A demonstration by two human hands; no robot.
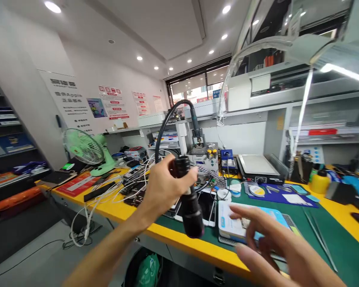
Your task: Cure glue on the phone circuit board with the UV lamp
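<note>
My left hand [163,185] is closed around the upper part of a black flashlight [192,217], held nearly upright with its wide head down over the bench's front edge. A faint purple tint shows at its lower rim. My right hand [266,239] hovers with fingers apart and partly bent, nothing visible in it. Beneath it lies a white and blue box [227,223], partly hidden by the fingers. Behind the flashlight, a white-framed tablet [208,207] lies on the green mat [344,247].
Tweezers [320,239] lie on the mat at right. White cables [107,195] tangle at left near a green fan [86,149]. A black hose [164,127] arches behind my left hand. A flat-topped device [259,167], yellow bottle [320,181] and bin [146,267] are around.
</note>
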